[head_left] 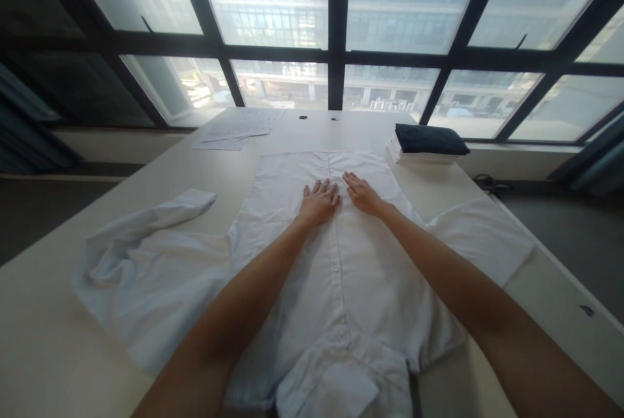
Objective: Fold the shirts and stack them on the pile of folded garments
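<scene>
A white button-up shirt (302, 275) lies spread front-up on a pale table (49, 340), collar toward me and hem toward the windows. My left hand (319, 202) rests flat on the shirt just left of the button placket, fingers stretched out. My right hand (361, 192) lies flat just right of the placket, fingers also extended. Both hands hold nothing. The shirt's left sleeve (146, 223) is crumpled out to the left; the right sleeve (480, 236) lies spread to the right.
A stack of folded clothes (425, 143), dark navy on top of white, sits at the far right of the table. Loose papers (236, 129) lie at the far left. Large windows stand behind the table's far edge.
</scene>
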Tool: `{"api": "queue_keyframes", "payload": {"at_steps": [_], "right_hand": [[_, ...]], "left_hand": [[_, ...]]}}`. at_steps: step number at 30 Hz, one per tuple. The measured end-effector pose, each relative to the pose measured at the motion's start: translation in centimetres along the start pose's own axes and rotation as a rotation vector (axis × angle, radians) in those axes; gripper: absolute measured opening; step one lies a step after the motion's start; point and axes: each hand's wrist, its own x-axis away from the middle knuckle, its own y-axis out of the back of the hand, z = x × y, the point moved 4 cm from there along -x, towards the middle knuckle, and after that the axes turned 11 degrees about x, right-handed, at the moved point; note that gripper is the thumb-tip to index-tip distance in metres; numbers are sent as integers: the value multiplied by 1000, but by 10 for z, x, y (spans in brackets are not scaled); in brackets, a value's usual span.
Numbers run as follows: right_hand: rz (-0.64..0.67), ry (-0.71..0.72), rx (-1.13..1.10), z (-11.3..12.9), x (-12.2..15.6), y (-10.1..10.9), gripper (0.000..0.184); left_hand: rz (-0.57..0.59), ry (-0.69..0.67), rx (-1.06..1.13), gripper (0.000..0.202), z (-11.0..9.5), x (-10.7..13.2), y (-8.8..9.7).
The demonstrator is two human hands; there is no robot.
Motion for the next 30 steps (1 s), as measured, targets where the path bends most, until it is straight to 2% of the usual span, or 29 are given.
{"api": "queue_keyframes", "payload": {"at_steps": [4, 7, 11, 14, 17, 20, 23, 25, 27, 30], "right_hand": [[53, 36, 84, -8, -19, -8, 59], [87, -3, 175, -36, -21, -7, 61], [114, -148, 274, -84, -19, 1, 64], [124, -210, 297, -102, -22, 5, 65], [76, -196, 317, -93, -33, 5, 63], [42, -59, 274, -59, -53, -3, 61], [68, 100, 174, -20, -77, -15, 60], [89, 162, 148, -3, -93, -22, 60], [106, 177, 151, 0, -107, -25, 60], [116, 131, 177, -22, -123, -25, 63]], "left_hand": [[-11, 6, 20, 56, 1, 1, 1], [-12, 13, 25, 57, 2, 1, 0], [-28, 3, 28, 57, 1, 1, 0], [-31, 5, 35, 58, 1, 1, 0], [-37, 12, 37, 58, 2, 1, 0], [-47, 14, 29, 57, 2, 1, -1], [-56, 7, 29, 57, 1, 0, -1], [-57, 7, 35, 58, 1, 0, 0], [-48, 14, 38, 59, 1, 0, 0], [-33, 29, 32, 59, 2, -1, -1]]}}
